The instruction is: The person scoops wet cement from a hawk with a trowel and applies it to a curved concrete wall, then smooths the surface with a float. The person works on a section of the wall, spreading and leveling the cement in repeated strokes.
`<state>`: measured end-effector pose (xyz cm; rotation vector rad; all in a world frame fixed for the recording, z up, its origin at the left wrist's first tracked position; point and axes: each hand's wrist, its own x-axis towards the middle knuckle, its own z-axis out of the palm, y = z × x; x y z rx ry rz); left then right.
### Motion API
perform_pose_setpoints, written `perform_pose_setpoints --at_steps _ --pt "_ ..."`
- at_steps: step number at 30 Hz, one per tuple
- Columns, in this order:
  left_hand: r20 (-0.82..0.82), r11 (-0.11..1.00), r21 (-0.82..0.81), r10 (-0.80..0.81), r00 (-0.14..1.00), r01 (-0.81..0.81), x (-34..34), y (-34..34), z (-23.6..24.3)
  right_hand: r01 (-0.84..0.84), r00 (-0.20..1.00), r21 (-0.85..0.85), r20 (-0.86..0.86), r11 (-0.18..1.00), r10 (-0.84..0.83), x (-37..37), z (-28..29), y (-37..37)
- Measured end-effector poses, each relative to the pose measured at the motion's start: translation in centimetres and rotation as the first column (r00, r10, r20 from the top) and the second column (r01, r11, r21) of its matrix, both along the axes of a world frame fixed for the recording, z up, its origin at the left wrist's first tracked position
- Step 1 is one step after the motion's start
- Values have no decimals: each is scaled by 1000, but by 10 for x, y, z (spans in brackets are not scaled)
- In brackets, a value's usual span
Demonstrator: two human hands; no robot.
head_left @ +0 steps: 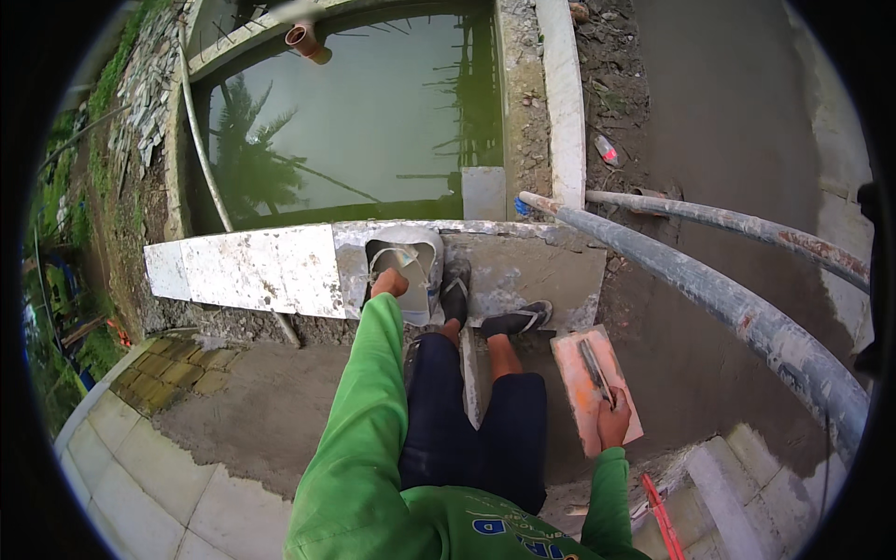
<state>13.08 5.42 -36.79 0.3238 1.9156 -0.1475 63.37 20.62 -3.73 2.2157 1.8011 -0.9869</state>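
My left hand (390, 283) is closed over the near left side of a pale, grey-smeared container (432, 291) with an opening on top. What the fingers grip is hidden, and something pale and thin shows inside the opening just beyond them. The container stands on the ledge beside my left foot. Off to my right, my right hand (613, 420) is wrapped round the dark handle of a plastering float (590, 411). Its long rectangular board is worn orange and pinkish, and it is held over wet grey mortar (546, 420).
Beyond the ledge (252, 271) under my sandalled feet lies a pool of green water (355, 131). Thick grey poles (709, 280) slant across the right side. Pale tiles (201, 495) border the mortar at lower left. A red tool (661, 518) lies near my right arm.
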Motion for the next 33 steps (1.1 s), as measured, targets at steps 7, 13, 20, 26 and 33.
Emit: perform_pose_setpoints --at_steps 7,13,20,26,33 --pt "52 995 98 9 999 -14 38 -52 -103 115 993 -169 40 979 -109 61 -38 -4" --pt "-10 912 -93 -402 915 400 68 -75 -165 91 987 -269 150 959 -51 62 -62 -3" --pt "-137 917 -56 -400 906 396 81 -114 -175 -119 990 -211 46 970 132 56 -90 -4" --pt "-59 844 333 465 883 -421 48 -108 -84 -5 999 -207 -37 978 -3 62 -54 -11" --pt "301 295 246 882 362 -923 19 -83 26 -10 938 -177 340 984 71 36 43 30"
